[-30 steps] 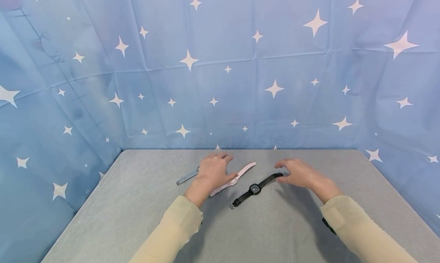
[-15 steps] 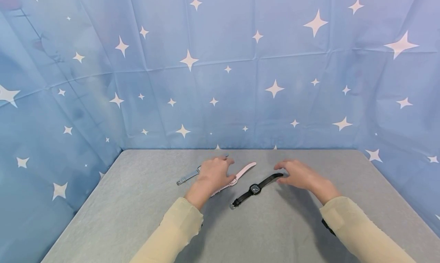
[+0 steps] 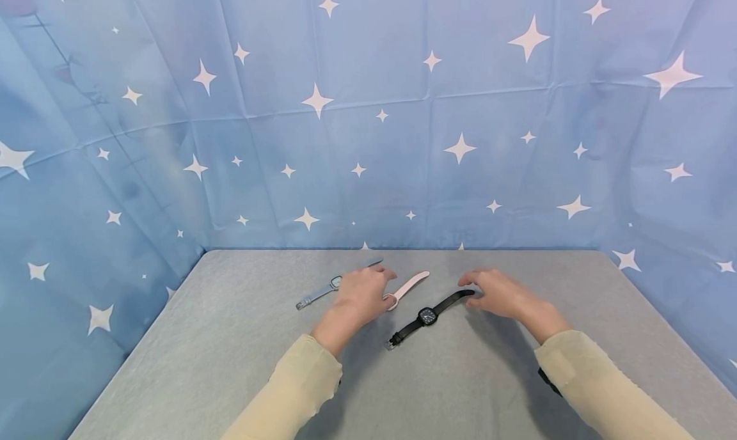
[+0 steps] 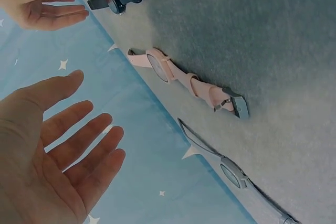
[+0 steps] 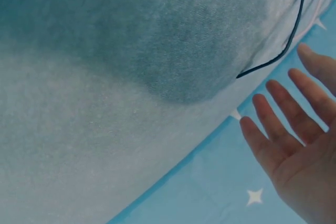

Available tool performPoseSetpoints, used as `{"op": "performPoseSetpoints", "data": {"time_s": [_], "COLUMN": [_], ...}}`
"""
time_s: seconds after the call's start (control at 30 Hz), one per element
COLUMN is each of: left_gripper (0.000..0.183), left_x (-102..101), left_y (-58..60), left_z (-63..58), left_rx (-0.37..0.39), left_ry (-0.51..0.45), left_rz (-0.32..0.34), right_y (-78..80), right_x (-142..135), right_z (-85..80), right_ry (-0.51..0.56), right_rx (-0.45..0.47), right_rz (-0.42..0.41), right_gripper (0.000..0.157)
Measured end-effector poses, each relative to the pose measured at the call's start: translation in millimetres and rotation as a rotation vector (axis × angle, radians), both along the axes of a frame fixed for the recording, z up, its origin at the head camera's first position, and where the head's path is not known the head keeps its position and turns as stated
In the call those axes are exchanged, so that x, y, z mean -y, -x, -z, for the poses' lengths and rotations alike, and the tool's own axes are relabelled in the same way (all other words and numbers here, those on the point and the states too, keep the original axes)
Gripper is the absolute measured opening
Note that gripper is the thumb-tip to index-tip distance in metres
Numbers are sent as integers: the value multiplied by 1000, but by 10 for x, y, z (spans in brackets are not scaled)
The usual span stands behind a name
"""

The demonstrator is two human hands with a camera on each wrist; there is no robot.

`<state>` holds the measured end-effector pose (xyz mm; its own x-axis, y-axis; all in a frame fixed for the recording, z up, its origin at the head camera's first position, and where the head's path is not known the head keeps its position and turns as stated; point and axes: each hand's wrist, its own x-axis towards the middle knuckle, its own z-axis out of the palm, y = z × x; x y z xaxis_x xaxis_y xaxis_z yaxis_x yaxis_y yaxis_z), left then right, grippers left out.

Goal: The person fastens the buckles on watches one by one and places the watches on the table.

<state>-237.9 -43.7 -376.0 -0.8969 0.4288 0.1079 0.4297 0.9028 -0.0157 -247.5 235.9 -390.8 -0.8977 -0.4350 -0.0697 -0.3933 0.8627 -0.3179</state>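
Three wristwatches lie unbuckled on the table, roughly side by side and slanting. My left hand hovers over the pink watch, hiding part of it in the head view; the left wrist view shows its fingers spread and apart from the watches. Left of that hand lies the blue-grey watch, its middle partly covered. The black watch is the rightmost. My right hand is held near the far end of its strap, fingers loosely extended and holding nothing, as the right wrist view also shows.
The grey table reaches to a blue curtain with white stars behind it. More curtain hangs along the left and right sides. Both forearms in pale yellow sleeves cast shadows on the tabletop.
My left hand has shifted slightly right and nearer, uncovering more of the blue-grey watch and covering more of the pink one. My right hand is almost still. The watches have not moved.
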Motion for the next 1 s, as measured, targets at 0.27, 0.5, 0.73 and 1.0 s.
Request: {"op": "performPoseSetpoints", "data": {"time_s": [0.27,0.5,0.73,1.0], "left_gripper": [40,37,38,36], "left_x": [-30,-44,-59,-88], "left_y": [-41,-65,-84,-96], "left_z": [16,61,116,187], "left_rx": [8,2,6,3], "left_ry": [-4,-8,6,-4], "left_rz": [3,8,26,31], "right_y": [2,1,-17,-31], "right_x": [0,-5,10,26], "right_z": [6,15,22,39], "right_ry": [4,-4,4,-9], "right_rx": [3,13,36,6], "right_rz": [4,4,13,-1], "right_gripper": [39,39,38,37]}}
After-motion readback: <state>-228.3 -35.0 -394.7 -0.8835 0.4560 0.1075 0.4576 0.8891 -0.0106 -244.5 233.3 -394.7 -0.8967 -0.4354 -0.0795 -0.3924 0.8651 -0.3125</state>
